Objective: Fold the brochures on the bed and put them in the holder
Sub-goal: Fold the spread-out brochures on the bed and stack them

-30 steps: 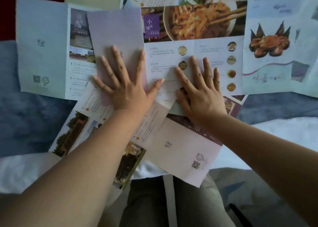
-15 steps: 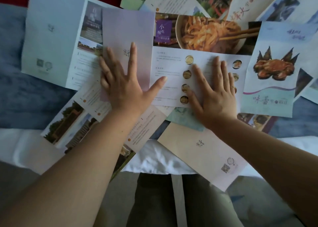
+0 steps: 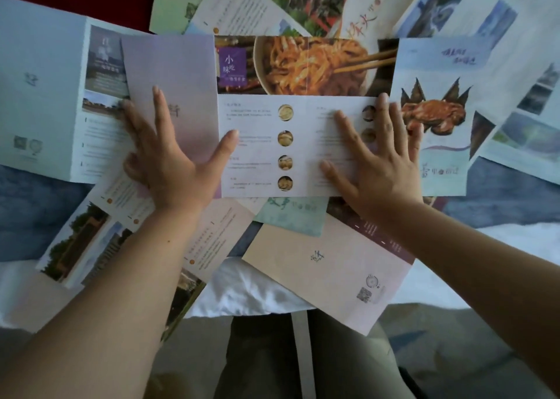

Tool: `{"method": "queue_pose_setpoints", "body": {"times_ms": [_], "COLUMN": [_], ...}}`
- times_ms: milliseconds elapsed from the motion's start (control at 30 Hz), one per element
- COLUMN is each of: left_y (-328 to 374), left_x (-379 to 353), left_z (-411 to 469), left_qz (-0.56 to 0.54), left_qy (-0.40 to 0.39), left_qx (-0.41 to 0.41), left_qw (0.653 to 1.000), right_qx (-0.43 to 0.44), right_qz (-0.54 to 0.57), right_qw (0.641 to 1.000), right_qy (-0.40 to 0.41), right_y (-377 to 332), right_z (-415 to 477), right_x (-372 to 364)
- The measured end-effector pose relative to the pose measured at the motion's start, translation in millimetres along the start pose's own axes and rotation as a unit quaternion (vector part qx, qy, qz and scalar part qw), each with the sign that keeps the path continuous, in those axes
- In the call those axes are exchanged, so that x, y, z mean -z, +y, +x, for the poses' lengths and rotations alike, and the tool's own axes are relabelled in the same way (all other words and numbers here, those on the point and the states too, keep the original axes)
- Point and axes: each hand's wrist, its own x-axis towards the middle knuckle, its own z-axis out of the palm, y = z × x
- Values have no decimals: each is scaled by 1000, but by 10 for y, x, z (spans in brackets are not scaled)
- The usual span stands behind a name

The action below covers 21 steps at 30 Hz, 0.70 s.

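The glossy paper brochure with the noodle-bowl photograph (image 3: 303, 65) lies open in the middle of the bed (image 3: 27, 217), on top of other scattered leaflets (image 3: 318, 265). Its lavender left panel (image 3: 175, 65) appears turned in over the page. The left hand (image 3: 169, 162) lies flat on it with fingers spread, likely to press the crease down. The right hand (image 3: 375, 162), also flat and grasping nothing, pins the right panel so the sheet cannot slide, probably ahead of folding that side in. No holder is in view.

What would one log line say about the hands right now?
step: fold noodle brochure | left hand: presses lilac panel | right hand: presses its right side | holder: not in view
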Motion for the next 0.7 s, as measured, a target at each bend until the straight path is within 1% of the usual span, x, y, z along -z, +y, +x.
{"method": "queue_pose_setpoints", "body": {"times_ms": [133,233,300,400,467,533,600,700], "left_y": [77,200,295,546,787,1003,1156,1351], "left_x": [-7,-1,10,-10,-47,-92,-144,-257], "left_z": [-31,-67,-128,-263,-386,-492,-562,-661], "left_qz": [-82,-150,-167,-182,-163,-117,-83,-39], "left_qy": [60,86,72,17,-8,-16,-32,-61], "left_qx": [24,12,-3,-10,-32,-63,-76,-87], "left_qw": [994,985,983,983,986,991,993,994], "right_qx": [20,22,23,25,30,36,38,13], "right_qz": [34,39,40,41,51,61,64,48], "right_qw": [999,998,998,998,998,997,997,999], "right_qy": [24,33,31,27,19,10,7,16], "right_y": [79,105,103,120,179,248,320,508], "right_z": [2,-1,-9,-28,-48,-70,-99,-190], "right_x": [-54,-89,-95,-87,-53,-21,3,55]}}
